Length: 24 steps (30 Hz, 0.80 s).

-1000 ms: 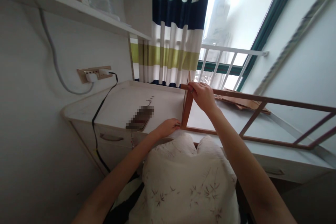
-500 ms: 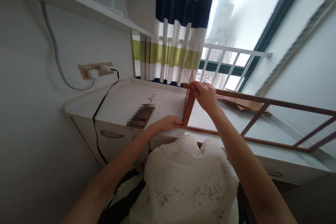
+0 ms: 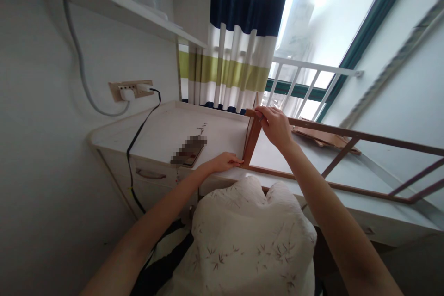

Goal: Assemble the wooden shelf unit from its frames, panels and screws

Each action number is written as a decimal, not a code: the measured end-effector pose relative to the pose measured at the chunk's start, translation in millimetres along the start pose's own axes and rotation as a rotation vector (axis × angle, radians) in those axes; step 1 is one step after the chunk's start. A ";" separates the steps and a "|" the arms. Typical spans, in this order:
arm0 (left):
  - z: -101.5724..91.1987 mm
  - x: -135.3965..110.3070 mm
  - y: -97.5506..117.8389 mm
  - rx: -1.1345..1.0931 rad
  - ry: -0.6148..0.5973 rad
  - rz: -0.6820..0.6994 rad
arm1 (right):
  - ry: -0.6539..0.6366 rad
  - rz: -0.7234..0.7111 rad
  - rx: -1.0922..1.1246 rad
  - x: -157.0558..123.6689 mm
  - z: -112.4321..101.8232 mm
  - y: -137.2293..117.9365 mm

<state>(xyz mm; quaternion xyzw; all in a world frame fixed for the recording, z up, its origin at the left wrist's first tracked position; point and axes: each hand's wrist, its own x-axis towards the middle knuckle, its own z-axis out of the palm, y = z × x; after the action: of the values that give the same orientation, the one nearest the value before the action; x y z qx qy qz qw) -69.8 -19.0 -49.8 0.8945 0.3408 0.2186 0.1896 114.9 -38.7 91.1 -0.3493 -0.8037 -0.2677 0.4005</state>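
A long brown wooden frame (image 3: 350, 138) with cross slats stands on its edge on the white desk (image 3: 166, 132). My right hand (image 3: 275, 126) is closed on the frame's upper left corner. My left hand (image 3: 225, 162) lies at the lower left corner, fingers pinched against the bottom of the end piece (image 3: 251, 139). What the left fingers hold, if anything, is too small to make out.
A phone (image 3: 189, 151) lies on the desk left of the frame, near some small dark pieces (image 3: 202, 126). A black cable (image 3: 138, 134) runs from the wall socket (image 3: 130, 90) down the drawers. Loose wooden slats (image 3: 321, 136) lie behind the frame. A striped curtain (image 3: 239, 41) and window railing (image 3: 312, 78) are beyond.
The view has shifted slightly; both hands stay at the frame's left end, with the left fingers edging a little closer to the lower corner.
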 end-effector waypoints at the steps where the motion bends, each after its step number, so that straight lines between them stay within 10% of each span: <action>1: 0.2 -0.2 -0.3 0.001 0.001 0.001 | 0.007 -0.005 0.006 -0.8 -0.1 0.3; 10: 4.4 -0.8 -3.6 -0.011 0.030 -0.007 | 0.205 -0.259 -0.030 -34.2 -8.1 -8.2; 24: 7.9 -0.9 -7.9 -0.033 0.066 0.000 | -0.120 -0.310 -0.046 -83.4 -17.0 -20.7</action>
<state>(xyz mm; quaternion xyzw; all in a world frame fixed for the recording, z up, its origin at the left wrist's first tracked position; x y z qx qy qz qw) -70.5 -15.6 -60.5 0.8835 0.3432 0.2535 0.1931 142.9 -92.4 27.8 -0.2456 -0.8641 -0.3231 0.2976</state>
